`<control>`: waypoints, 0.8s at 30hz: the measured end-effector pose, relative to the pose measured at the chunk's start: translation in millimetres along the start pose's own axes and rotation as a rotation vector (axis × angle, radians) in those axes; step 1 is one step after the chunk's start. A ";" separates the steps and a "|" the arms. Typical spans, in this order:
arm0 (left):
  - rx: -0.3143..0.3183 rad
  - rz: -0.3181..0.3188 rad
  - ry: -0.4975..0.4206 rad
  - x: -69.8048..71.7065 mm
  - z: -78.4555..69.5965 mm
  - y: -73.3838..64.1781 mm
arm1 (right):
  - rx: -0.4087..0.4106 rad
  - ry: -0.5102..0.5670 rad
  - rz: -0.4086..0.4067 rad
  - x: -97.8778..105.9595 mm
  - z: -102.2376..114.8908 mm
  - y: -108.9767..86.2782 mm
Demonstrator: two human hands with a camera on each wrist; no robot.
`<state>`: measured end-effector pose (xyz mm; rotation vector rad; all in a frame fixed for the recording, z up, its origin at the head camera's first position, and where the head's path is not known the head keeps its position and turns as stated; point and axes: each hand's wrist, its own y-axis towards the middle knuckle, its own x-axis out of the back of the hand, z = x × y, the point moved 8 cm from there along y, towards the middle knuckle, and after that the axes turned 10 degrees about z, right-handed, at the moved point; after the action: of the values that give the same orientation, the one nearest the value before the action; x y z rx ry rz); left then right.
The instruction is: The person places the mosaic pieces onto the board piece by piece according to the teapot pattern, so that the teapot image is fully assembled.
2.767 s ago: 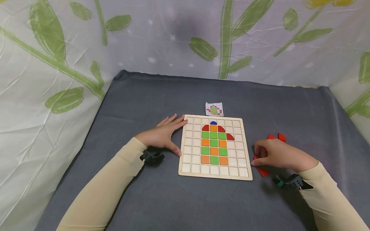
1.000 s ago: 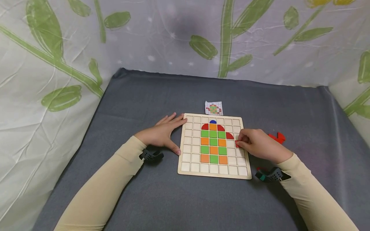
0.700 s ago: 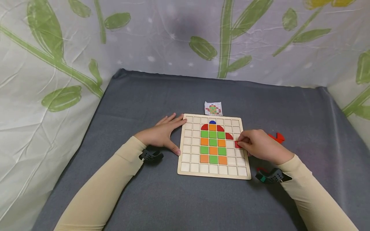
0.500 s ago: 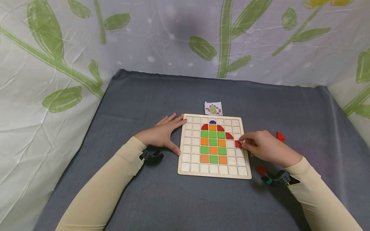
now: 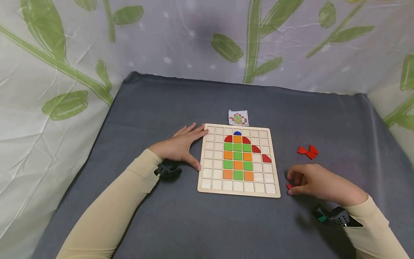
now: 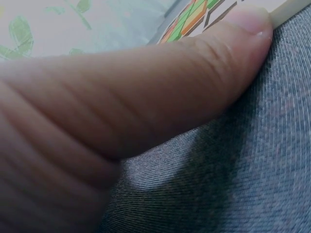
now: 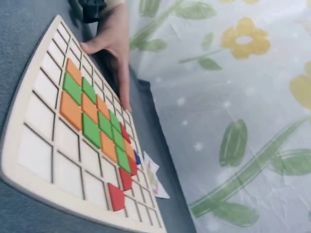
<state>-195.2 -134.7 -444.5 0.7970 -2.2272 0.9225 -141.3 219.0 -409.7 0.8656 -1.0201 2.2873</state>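
A square wooden grid board (image 5: 237, 193) lies on the dark cloth, with green and orange square tiles, a blue half-round piece (image 5: 237, 133) and several red quarter-round pieces in its cells. The outermost red quarter-round piece (image 5: 266, 158) sits near the board's right edge. My left hand (image 5: 178, 145) is spread along the left edge, its thumb (image 6: 233, 43) at the rim in the left wrist view. To the right of the board, my right hand (image 5: 318, 181) is lowered over a red piece (image 5: 289, 186), which shows between its parted thumb and forefinger tips.
Beyond the board's far edge lies a small printed pattern card (image 5: 238, 118). More red pieces (image 5: 312, 151) lie on the cloth behind the right hand. A white curtain (image 5: 181, 43) with green leaf prints rises along the back and sides.
The right hand brought a red quarter-round piece onto the board, let go of it in a right-hand cell, then moved back right to the loose red pieces. The left hand stays put.
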 end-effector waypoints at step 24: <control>-0.015 -0.003 0.003 -0.1 1.1 0.1 | 0.074 0.005 -0.299 17.3 24.8 7.5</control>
<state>-195.5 -135.4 -445.3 0.7910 -2.2273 0.9047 -149.3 198.1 -388.1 0.9711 -0.7513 2.0823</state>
